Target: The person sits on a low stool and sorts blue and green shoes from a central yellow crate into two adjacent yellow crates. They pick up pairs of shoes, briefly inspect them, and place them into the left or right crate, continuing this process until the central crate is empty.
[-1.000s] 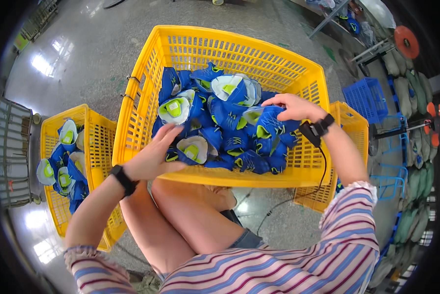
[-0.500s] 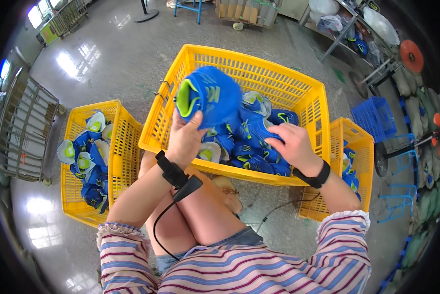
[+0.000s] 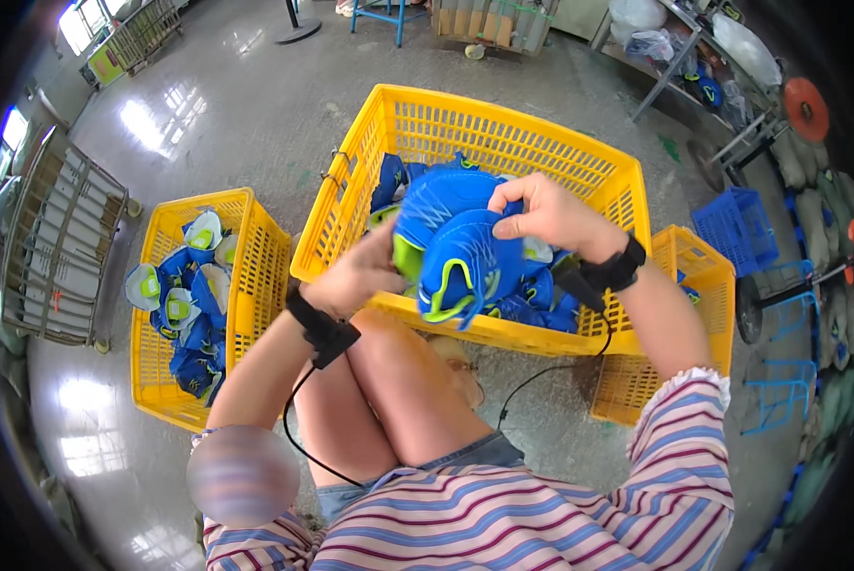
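Over the front rim of a large yellow plastic crate (image 3: 503, 128), both my hands hold blue shoe uppers with lime-green lining (image 3: 455, 252). My left hand (image 3: 355, 276) grips them from below and the left. My right hand (image 3: 546, 214) pinches their top edge from the right. More blue uppers (image 3: 531, 309) lie piled inside the crate beneath them. Each wrist wears a black band with a cable running down.
A smaller yellow crate (image 3: 156, 366) at my left holds several blue and green uppers. Another yellow crate (image 3: 703, 285) stands at my right behind my forearm. A blue crate (image 3: 736, 224) and a metal rack (image 3: 51, 247) flank the area. My bare knees sit below the big crate.
My left hand brought the upper down from above the crate toward me. My right hand left the pile in the crate and took hold of the uppers too.
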Demonstrator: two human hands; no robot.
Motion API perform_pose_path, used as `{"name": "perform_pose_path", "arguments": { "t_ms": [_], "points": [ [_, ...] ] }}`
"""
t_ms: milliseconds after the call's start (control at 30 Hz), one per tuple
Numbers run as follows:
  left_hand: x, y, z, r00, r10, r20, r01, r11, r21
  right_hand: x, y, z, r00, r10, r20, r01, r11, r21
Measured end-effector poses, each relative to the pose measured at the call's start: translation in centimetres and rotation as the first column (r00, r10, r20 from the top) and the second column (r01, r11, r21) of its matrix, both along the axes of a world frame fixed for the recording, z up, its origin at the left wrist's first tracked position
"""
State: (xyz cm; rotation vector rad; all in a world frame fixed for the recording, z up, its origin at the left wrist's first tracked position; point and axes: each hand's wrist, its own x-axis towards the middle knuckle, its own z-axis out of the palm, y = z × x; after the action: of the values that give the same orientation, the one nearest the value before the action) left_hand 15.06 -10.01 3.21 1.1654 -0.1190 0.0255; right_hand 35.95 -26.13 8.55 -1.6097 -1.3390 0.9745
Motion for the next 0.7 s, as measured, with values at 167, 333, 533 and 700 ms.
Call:
{"name": "perform_pose_path", "arguments": {
  "t_ms": [167, 333, 533, 700],
  "points": [
    [-1.5, -0.3, 0.2, 0.963, 0.268, 0.035, -0.255, 0.859, 0.443, -3.1, 4.1, 0.0, 0.908, -0.081, 0.411, -0.024, 0.97, 0.242],
    [-3.0, 1.1, -1.1, 0.812, 0.579, -0.078, -0.523, 0.78, 0.344, -2.9, 7.5, -3.0, 0.911, -0.158, 0.381, -0.073, 0.847, 0.526],
    [-14.7, 16.2, -4.4, 0.282, 0.958, -0.05, -0.88, 0.279, 0.385, 13.4, 1.5, -8.5, 0.646, -0.073, 0.76, 0.243, 0.963, -0.114],
    [-39.2, 31.5, -12.8, -0.058, 0.929, -0.365, -0.737, 0.206, 0.643, 18.3, -1.2, -16.4, 0.58, 0.289, 0.762, 0.332, 0.77, -0.545]
  ]
}}
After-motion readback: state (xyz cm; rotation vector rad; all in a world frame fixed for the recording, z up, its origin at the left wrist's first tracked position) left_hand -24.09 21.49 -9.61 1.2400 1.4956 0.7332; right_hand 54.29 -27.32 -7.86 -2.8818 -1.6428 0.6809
